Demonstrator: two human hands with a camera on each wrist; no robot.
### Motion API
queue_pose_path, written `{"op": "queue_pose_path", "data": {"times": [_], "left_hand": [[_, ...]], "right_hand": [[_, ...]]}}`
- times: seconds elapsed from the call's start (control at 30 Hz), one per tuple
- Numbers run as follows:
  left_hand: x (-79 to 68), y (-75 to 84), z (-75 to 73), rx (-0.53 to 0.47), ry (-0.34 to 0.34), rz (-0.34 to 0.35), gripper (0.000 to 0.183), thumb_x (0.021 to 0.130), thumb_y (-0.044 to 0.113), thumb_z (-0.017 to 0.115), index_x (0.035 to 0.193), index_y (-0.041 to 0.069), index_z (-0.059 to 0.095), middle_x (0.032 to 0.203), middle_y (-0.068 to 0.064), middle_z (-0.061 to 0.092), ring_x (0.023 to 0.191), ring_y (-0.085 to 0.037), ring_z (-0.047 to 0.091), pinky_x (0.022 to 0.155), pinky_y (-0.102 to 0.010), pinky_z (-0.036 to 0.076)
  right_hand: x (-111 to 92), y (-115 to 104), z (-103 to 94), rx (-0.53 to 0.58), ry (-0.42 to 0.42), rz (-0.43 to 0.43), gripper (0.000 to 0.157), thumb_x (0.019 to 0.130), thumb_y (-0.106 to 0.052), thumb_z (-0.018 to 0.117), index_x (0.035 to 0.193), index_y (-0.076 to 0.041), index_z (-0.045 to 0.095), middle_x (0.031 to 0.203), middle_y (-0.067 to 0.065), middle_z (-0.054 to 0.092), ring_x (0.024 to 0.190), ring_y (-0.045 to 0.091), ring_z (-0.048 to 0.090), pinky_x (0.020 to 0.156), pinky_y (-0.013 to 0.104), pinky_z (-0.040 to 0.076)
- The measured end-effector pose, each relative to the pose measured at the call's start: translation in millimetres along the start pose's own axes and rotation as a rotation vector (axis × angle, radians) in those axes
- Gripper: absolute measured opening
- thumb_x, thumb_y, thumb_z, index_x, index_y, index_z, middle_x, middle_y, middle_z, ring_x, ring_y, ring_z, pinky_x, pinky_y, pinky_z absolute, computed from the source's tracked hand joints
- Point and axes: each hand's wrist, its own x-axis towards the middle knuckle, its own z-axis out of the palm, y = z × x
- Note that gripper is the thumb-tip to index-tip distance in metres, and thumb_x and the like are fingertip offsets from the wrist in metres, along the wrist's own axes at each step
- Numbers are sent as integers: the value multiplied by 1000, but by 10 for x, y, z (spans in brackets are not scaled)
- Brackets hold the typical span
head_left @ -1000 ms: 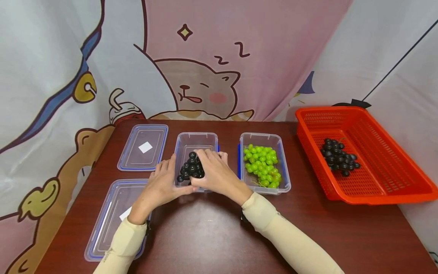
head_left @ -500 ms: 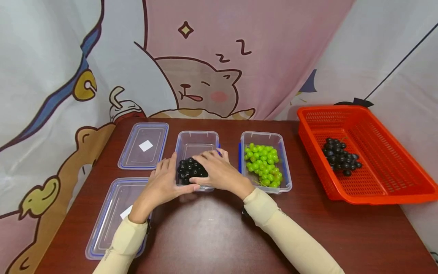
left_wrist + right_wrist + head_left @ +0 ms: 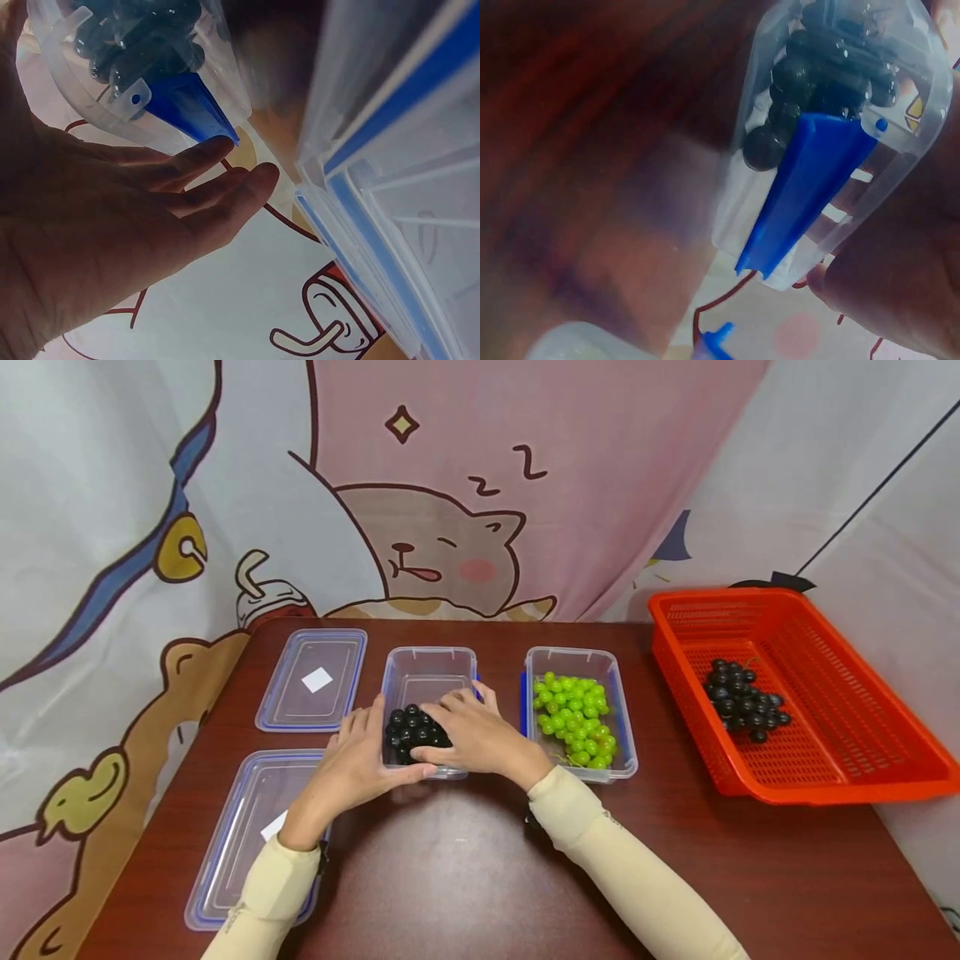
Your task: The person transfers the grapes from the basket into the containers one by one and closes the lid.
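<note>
Black grapes (image 3: 405,731), bright green grapes (image 3: 573,720), orange-red basket (image 3: 847,795), blue-edged clear lid (image 3: 300,710), cartoon-print curtain (image 3: 442,547)

Head view, left of centre: right hand (image 3: 476,737) partly hides boxed dark grapes (image 3: 408,733). Lower left: left sleeve (image 3: 279,883) overlaps lid (image 3: 231,852).

Left fingers (image 3: 232,206) extended, forearms (image 3: 641,889) angled inward

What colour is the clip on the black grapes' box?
The clip is blue, clearest in the right wrist view.
</note>
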Motion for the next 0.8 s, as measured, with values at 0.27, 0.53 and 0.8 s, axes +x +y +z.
{"op": "queue_pose_path", "data": {"times": [0.27,0.53,0.8], "left_hand": [[26,9,-15,-3,-1,-8,133,85,71,83,167,-12,19,158,-40,41,147,-61,36,113,-78,31],[67,28,-37,5,-44,-27,138,85,72,83,169,-11,12,162,-41,36,150,-61,31,115,-79,28],[63,43,-48,4,-69,-29,140,85,74,81,169,-11,9,163,-41,33,151,-61,29,115,-80,27]], "right_hand": [[-136,34,-23,137,48,8,78,110,-61,55,168,-11,41,171,12,39,158,29,33,125,65,14],[-260,110,-148,280,139,33,74,109,-52,63,168,-12,41,177,17,23,155,42,35,120,65,25],[-405,215,-225,321,201,63,76,108,-55,64,167,-11,43,178,14,20,158,38,33,122,71,24]]}}
